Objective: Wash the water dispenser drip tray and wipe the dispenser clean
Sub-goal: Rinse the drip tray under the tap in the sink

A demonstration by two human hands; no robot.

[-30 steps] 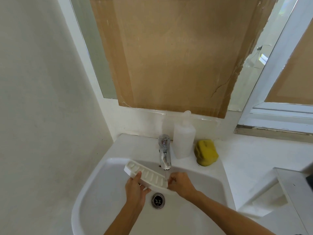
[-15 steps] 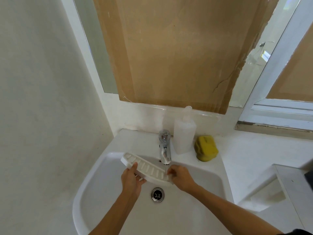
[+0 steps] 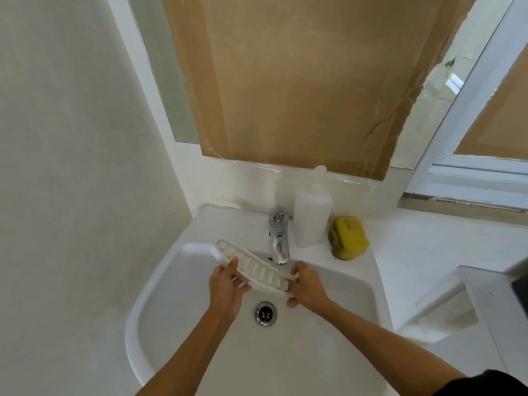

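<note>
A white slotted drip tray [image 3: 251, 264] is held tilted over the white sink [image 3: 160, 284], its right end under the chrome tap [image 3: 278, 238]. A thin stream of water falls from the spout onto that end. My left hand [image 3: 225, 287] grips the tray's near edge around the middle, thumb on top. My right hand [image 3: 307, 287] grips the tray's right end just below the spout. The water dispenser is not in view.
A white soap bottle [image 3: 313, 215] and a yellow sponge [image 3: 347, 237] stand on the sink's back ledge right of the tap. The drain [image 3: 265, 313] lies below my hands. A wall is close on the left; a white counter [image 3: 443, 252] extends right.
The tray stays under the running tap in both hands. My left hand has shifted a little along the tray's near edge, and the camera has tilted slightly.
</note>
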